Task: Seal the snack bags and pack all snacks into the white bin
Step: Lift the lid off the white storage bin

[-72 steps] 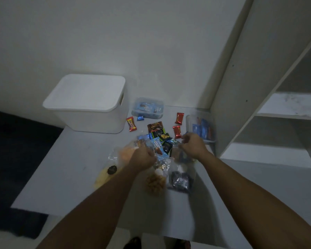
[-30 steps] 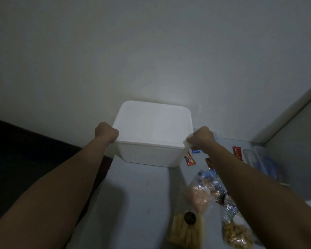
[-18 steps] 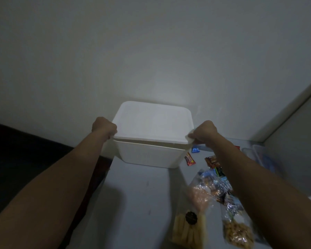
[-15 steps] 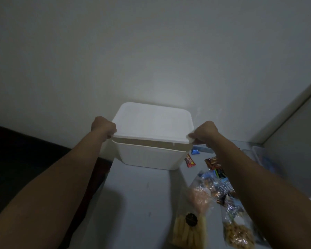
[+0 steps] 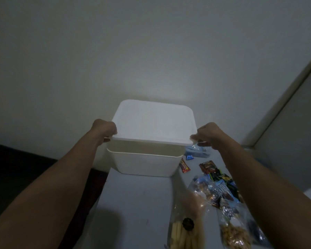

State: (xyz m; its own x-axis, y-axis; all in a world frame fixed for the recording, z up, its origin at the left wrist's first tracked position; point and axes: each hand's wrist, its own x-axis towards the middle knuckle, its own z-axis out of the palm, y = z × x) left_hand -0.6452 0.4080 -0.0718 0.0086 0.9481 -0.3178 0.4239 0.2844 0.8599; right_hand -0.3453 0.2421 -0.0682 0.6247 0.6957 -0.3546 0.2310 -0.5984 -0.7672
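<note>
Both arms reach forward, the left hand [image 5: 104, 129] and right hand [image 5: 207, 134] each with fingers curled in a grip on opposite edges of the one flat white plastic lid [image 5: 153, 121]. It is held level just above the single white plastic bin [image 5: 144, 163] (a gap shows between them). The bin stands at the far end of the pale bench [image 5: 133, 203], with clear snack bags [image 5: 205, 212] and small wrapped snacks [image 5: 207, 166] to its right, too jumbled to count.

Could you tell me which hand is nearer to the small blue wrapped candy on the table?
Right. The right hand holds the white lid's edge just above the blue candy; the left hand grips the lid's opposite edge.
</note>
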